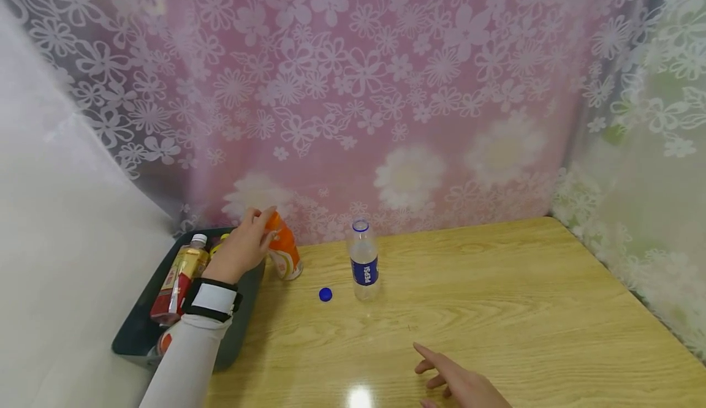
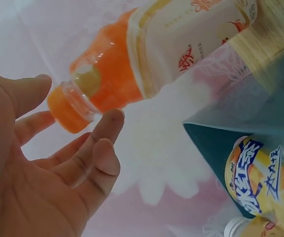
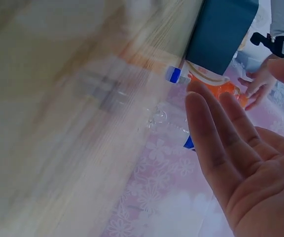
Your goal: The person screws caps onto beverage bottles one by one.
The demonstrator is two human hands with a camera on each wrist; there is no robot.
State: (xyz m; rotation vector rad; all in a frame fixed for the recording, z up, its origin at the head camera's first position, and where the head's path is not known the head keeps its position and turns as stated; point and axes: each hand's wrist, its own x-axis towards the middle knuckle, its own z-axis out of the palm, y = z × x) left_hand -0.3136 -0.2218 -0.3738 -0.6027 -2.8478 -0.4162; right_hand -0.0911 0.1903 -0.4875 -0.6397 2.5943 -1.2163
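My left hand (image 1: 246,245) is around the cap end of an orange drink bottle (image 1: 285,250), beside the dark green bin. In the left wrist view, loosely bent fingers (image 2: 105,165) and the thumb sit about the orange cap (image 2: 69,108); no firm grip shows, and whether a fingertip touches is unclear. To the right stands a clear, uncapped Pepsi bottle (image 1: 364,267) with a blue label. A blue cap (image 1: 325,294) lies between the two bottles. My right hand (image 1: 460,380) hovers over the near part of the table, fingers extended and holding nothing.
The dark green bin (image 1: 242,328) at the left holds several bottles, among them a red-and-gold one (image 1: 179,279) and a yellow-labelled iced tea bottle (image 2: 260,177). A flowered curtain (image 1: 342,120) hangs behind the wooden table (image 1: 474,285).
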